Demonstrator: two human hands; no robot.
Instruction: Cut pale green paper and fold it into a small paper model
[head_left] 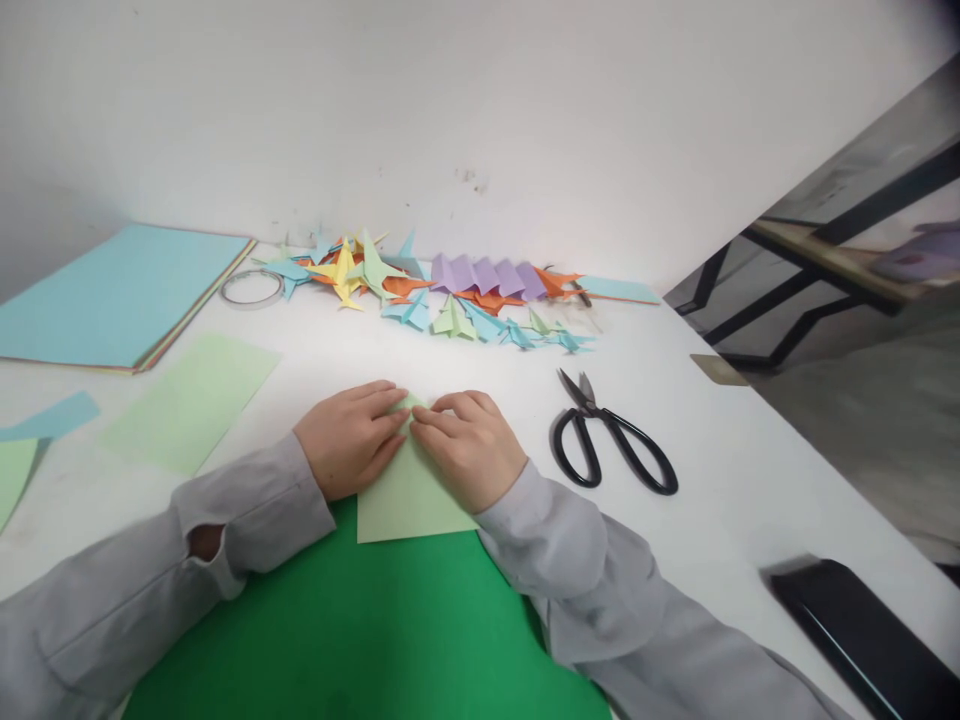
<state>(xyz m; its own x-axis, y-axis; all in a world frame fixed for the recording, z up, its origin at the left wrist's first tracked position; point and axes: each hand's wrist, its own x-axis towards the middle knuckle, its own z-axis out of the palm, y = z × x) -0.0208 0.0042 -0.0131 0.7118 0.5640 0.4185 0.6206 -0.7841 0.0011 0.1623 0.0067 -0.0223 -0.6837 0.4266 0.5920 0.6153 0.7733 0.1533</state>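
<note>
A sheet of light green paper (409, 505) lies on a green board (352, 640), its top corner folded towards a point. My left hand (352, 435) presses the paper's upper left side, its fingers close together on the folded edge. From the other side, my right hand (474, 445) has its thumb and fingers closed at the fold near the top corner. The fingertips of both hands almost meet there and hide part of the crease. Open-bladed scissors (589, 415) with black handles rest to the right of my right hand.
Folded paper figures (367, 270) and a purple pleated strip (487, 277) line the wall. A stack of coloured paper (112, 290), a tape roll (252, 288) and a pale green sheet (195, 400) lie left. At the lower right is a black case-like object (870, 630).
</note>
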